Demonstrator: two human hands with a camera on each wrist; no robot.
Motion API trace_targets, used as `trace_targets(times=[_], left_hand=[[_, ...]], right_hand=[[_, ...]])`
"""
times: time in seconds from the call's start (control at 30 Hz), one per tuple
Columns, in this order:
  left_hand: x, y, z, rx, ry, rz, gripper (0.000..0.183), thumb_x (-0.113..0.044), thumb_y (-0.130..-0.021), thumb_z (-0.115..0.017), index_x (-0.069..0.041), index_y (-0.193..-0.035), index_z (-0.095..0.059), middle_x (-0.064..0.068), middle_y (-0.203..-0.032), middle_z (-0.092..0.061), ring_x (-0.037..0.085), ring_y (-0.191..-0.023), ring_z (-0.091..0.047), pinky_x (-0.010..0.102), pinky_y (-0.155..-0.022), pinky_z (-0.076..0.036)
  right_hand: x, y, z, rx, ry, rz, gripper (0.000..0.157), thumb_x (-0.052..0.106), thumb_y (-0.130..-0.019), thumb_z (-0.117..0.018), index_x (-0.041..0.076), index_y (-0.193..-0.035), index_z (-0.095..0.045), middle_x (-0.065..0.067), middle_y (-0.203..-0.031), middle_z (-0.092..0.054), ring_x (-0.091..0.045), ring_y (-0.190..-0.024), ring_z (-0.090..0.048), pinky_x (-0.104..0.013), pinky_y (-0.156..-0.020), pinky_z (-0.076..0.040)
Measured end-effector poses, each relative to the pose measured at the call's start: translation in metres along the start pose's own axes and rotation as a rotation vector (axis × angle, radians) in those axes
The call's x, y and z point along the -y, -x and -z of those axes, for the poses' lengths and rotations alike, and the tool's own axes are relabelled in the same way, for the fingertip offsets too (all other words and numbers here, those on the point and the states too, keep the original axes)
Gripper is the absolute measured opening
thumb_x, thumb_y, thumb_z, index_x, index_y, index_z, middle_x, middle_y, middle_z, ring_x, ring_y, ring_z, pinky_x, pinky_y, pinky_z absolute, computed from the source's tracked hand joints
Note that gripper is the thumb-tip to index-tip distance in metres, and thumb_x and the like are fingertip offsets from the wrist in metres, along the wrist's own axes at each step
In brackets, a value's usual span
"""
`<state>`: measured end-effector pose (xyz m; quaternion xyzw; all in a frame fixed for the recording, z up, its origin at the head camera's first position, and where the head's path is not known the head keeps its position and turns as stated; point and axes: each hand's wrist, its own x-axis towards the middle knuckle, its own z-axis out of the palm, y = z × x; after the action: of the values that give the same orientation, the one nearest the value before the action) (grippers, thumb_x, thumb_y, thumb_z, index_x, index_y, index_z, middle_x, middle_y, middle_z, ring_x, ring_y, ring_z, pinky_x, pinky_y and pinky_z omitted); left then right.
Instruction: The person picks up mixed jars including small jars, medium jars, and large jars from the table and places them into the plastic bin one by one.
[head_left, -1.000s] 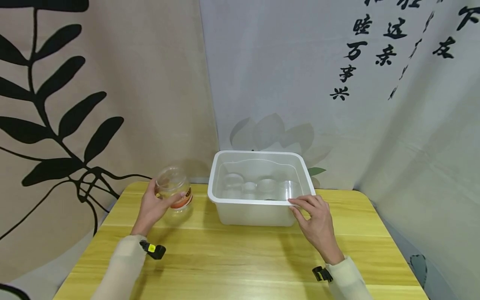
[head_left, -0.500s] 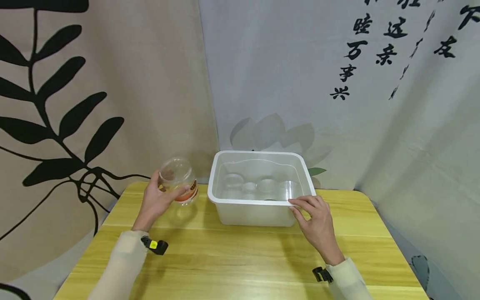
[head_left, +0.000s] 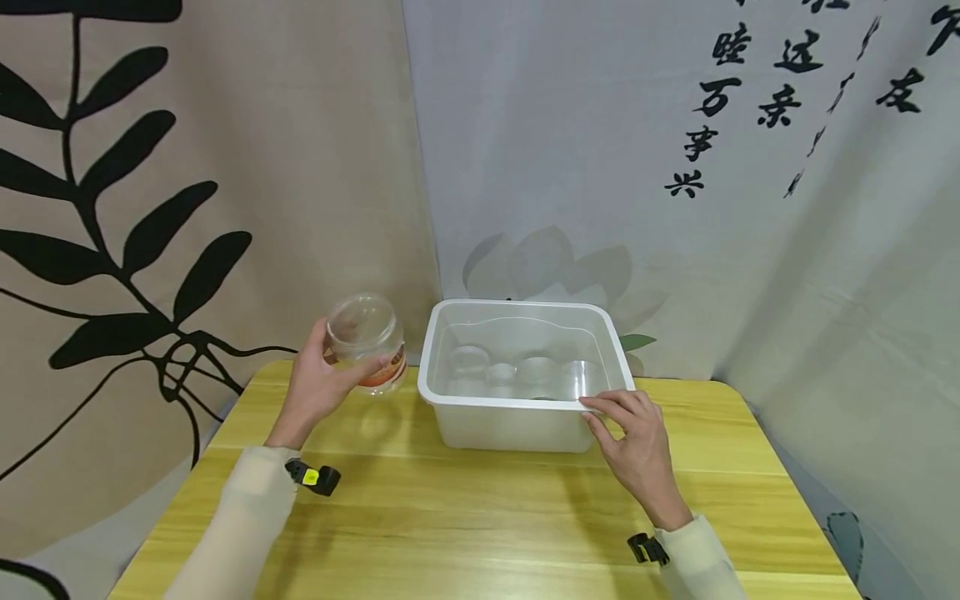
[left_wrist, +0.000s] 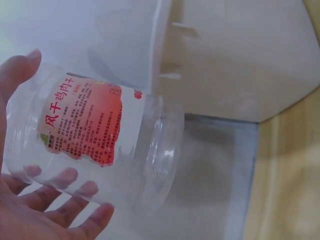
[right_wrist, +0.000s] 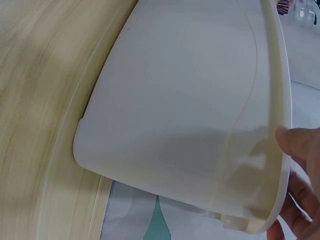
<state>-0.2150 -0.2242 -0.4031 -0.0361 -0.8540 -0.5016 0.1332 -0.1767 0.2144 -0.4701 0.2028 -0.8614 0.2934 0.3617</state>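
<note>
My left hand grips a clear plastic jar left of the white plastic bin, above the yellow wooden table. In the left wrist view, the jar bears a red and white label with Chinese print; thumb on one side, fingers curled along the other. My right hand pinches the bin's rim near its front right corner. From the right wrist view, the thumb lies on one side of the rim and the fingers on the other. Several clear rounded things lie inside the bin.
The yellow wooden table runs under both forearms. Behind it hang cloth backdrops, with a black leaf print at left and black Chinese characters at right. The bin stands close to the table's back edge.
My left hand has lifted the jar and carried it right and away from me, nearer the bin's left side. The right hand keeps its grip on the rim.
</note>
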Motion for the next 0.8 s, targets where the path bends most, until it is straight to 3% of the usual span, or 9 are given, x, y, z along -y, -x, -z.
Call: trace_targets(times=[0.43, 0.8], left_hand=[[-0.041, -0.01, -0.007, 0.036, 0.006, -0.056, 0.094, -0.049, -0.081, -0.086, -0.025, -0.156, -0.034, 0.01, -0.146, -0.053, 0.032, -0.129, -0.051, 0.057, -0.106, -0.045], [-0.065, -0.025, -0.033, 0.091, 0.037, -0.098, 0.092, -0.051, -0.079, -0.086, -0.024, -0.152, -0.038, 0.004, -0.139, -0.057, 0.027, -0.122, -0.054, 0.048, -0.099, -0.05]], right_hand=[[-0.001, 0.0, 0.0, 0.008, -0.019, -0.004, 0.028, 0.006, -0.079, -0.087, 0.015, -0.104, -0.081, -0.002, -0.099, -0.074, -0.022, -0.091, -0.057, -0.039, -0.079, -0.04], [-0.001, 0.0, 0.001, 0.014, -0.022, -0.013, 0.027, 0.007, -0.079, -0.087, 0.016, -0.104, -0.081, -0.001, -0.1, -0.074, -0.021, -0.092, -0.057, -0.039, -0.079, -0.039]])
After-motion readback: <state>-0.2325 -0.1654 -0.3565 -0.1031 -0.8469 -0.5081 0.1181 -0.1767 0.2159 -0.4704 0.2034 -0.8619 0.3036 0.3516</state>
